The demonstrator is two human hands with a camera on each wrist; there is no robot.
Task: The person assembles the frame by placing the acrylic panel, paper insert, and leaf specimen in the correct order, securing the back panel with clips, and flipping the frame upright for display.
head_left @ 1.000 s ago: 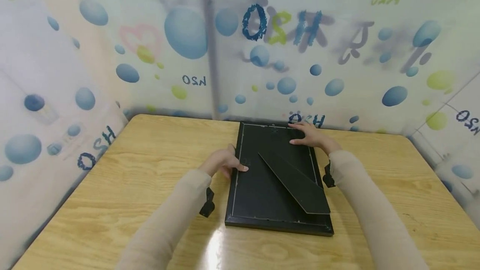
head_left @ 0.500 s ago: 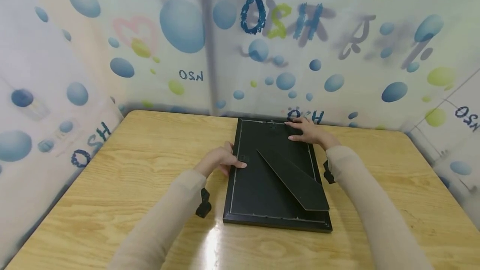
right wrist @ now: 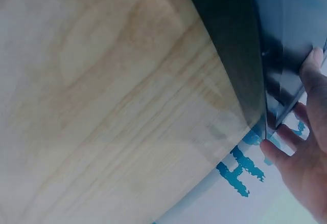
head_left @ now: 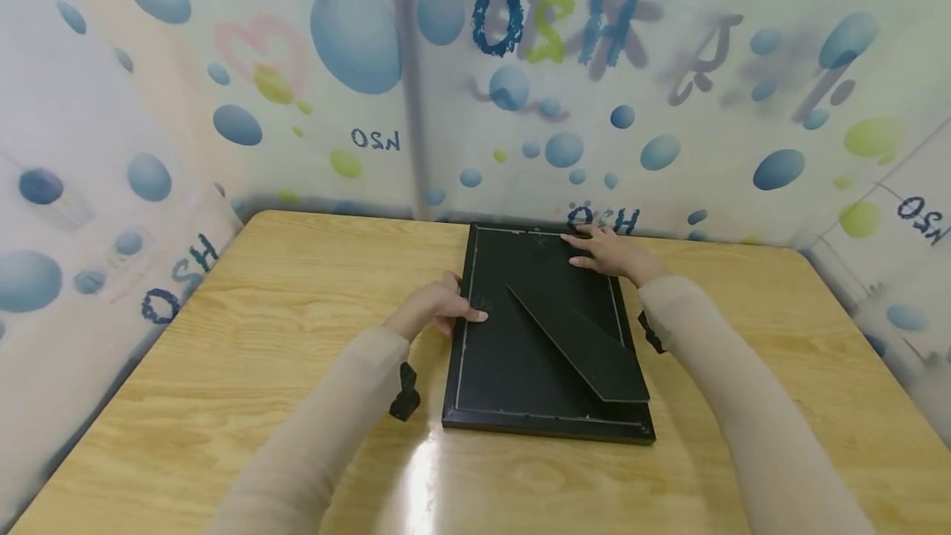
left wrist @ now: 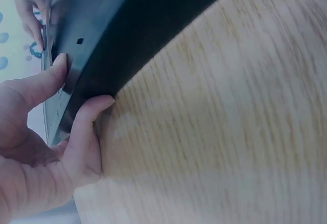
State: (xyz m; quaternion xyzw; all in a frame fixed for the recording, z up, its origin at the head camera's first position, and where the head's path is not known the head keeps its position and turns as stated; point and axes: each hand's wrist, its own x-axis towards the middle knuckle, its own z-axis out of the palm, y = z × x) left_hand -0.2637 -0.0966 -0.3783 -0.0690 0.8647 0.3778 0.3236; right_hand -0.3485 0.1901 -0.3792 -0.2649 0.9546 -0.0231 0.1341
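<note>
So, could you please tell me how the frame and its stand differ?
The frame is larger; the stand covers only part of its back. The frame is rectangular, while the stand narrows toward its far end. The frame's long sides run away from the person, whereas the stand slants across it. Both look black.

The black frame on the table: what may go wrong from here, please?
The flap slants across the back of the black frame to its right edge, so it might bend if the frame is turned over. The far edge is close to the patterned wall, so a push could bump it.
</note>
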